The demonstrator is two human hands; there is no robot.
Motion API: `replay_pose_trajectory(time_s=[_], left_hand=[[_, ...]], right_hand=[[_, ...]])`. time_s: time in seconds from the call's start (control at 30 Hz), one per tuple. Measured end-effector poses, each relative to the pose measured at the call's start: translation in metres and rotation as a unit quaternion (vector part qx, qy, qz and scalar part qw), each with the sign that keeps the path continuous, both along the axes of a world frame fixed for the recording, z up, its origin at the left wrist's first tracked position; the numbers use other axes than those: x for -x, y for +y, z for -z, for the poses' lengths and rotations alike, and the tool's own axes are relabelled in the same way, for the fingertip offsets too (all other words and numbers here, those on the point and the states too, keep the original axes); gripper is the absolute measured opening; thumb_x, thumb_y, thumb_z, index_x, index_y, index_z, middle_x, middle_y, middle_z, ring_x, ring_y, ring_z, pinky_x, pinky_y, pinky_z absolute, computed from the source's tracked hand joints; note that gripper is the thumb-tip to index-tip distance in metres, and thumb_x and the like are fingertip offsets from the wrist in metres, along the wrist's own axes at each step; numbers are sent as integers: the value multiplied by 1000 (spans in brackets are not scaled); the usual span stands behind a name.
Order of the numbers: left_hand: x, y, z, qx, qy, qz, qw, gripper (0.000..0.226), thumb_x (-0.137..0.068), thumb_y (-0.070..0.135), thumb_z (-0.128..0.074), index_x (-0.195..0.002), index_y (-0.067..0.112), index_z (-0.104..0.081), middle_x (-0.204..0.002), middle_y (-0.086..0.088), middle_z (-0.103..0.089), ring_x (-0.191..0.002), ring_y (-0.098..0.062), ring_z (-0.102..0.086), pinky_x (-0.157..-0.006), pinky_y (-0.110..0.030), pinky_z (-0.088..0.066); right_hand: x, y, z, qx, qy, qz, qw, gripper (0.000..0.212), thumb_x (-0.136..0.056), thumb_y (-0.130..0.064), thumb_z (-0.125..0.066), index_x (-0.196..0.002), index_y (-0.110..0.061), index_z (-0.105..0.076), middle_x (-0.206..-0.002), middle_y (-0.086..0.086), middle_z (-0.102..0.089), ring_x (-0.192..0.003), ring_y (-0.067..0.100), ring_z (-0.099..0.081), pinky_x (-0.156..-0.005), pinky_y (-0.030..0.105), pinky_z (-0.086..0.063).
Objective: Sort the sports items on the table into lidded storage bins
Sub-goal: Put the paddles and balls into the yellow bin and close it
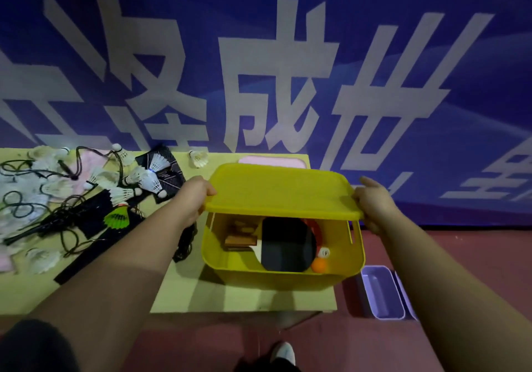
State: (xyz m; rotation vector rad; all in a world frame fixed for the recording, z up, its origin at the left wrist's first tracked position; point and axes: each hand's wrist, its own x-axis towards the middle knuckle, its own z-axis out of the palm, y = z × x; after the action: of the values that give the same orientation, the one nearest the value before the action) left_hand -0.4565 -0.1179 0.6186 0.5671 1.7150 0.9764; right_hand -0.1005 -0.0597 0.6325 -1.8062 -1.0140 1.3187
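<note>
A yellow storage bin (pixel 276 276) stands on the right part of the table. Inside it lie a black table-tennis paddle (pixel 288 243), an orange ball (pixel 320 265), a white ball (pixel 324 252) and wooden paddle handles (pixel 240 240). A yellow lid (pixel 282 190) is held level just above the bin's far half. My left hand (pixel 193 193) grips the lid's left edge and my right hand (pixel 374 203) grips its right edge. White shuttlecocks (pixel 149 180), one green shuttlecock (pixel 117 217) and black cords (pixel 57 222) lie on the table's left side.
A pale yellow table (pixel 247 299) ends just right of the bin. A pink lid or bin (pixel 272 161) lies behind the yellow one. A purple bin (pixel 383 292) sits on the red floor at right. A blue banner fills the background. A shoe (pixel 283 353) shows below.
</note>
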Motion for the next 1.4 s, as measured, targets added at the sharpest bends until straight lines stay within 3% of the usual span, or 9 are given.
replay_pose_trajectory(time_s=[0.1, 0.2, 0.4, 0.57, 0.67, 0.8, 0.93, 1.07, 1.4], left_hand=[[-3, -14, 11, 4, 83, 88, 993, 62, -94, 6, -49, -151, 18, -30, -150, -12, -37, -118, -32, -48, -85, -36, -43], [-10, -30, 25, -34, 100, 117, 988, 59, -98, 10, -45, -152, 24, -25, -141, -4, -46, -109, -27, -53, -86, -38, -47], [-26, -61, 44, -61, 132, 75, 987, 56, -102, 15, -40, -152, 31, -21, -132, 8, -42, -84, -11, -55, -65, -27, -45], [-40, -90, 56, -64, 187, 75, 977, 54, -104, 23, -36, -154, 31, -15, -117, 12, -46, -68, -10, -50, -61, -27, -42], [-39, -92, 62, -62, 230, 99, 966, 54, -105, 28, -33, -153, 34, -10, -137, -3, -48, -69, -16, -57, -58, -28, -44], [-35, -82, 60, -49, 254, 120, 959, 54, -104, 25, -37, -153, 26, -13, -155, -9, -30, -121, -28, -50, -88, -33, -40], [-28, -56, 49, -6, 87, 23, 996, 52, -96, 23, -57, -141, 6, -37, -123, -8, -50, -101, -24, -51, -88, -38, -43], [-41, -48, 40, 53, 117, -6, 992, 49, -99, 57, -33, -112, 13, -52, -98, -8, -55, -95, -27, -53, -92, -44, -46], [-184, 1, 12, -27, 122, 41, 991, 58, -97, 56, -33, -125, 10, -55, -119, -12, -59, -107, -37, -55, -100, -52, -44]], right_hand=[[0, -24, 10, -83, -76, -73, 991, 66, -94, 4, -36, -152, -27, -28, -135, 8, -52, -83, 20, -59, -63, 31, -46], [0, -46, 25, -122, -123, -93, 981, 70, -90, 4, -35, -150, -32, -29, -147, 3, -45, -116, 29, -52, -86, 38, -44], [-7, -76, 55, -122, -120, -80, 982, 59, -97, 0, -34, -148, -27, -37, -151, 7, -41, -132, 31, -43, -104, 42, -40], [-12, -82, 74, -153, -176, -112, 966, 54, -100, -3, -30, -146, -30, -40, -162, -2, -22, -149, 27, -22, -121, 49, -17], [-13, -83, 78, -160, -170, -118, 965, 53, -101, -3, -30, -148, -27, -36, -162, 1, -22, -147, 24, -24, -121, 42, -16], [-13, -76, 84, -82, -93, -4, 992, 53, -102, -17, -45, -152, -16, -28, -149, 16, -35, -129, 35, -45, -109, 54, -38], [-14, -73, 80, 41, -17, 40, 998, 41, -100, -30, -51, -126, 1, -54, -121, 22, -59, -102, 36, -57, -87, 46, -48], [-29, -78, 69, 53, 50, 63, 995, 27, -98, -21, -55, -113, 2, -59, -111, 22, -64, -95, 34, -60, -87, 46, -49], [-178, -88, 44, 36, 71, 142, 987, 26, -98, -17, -54, -112, 3, -61, -117, 22, -65, -97, 34, -62, -88, 48, -50]])
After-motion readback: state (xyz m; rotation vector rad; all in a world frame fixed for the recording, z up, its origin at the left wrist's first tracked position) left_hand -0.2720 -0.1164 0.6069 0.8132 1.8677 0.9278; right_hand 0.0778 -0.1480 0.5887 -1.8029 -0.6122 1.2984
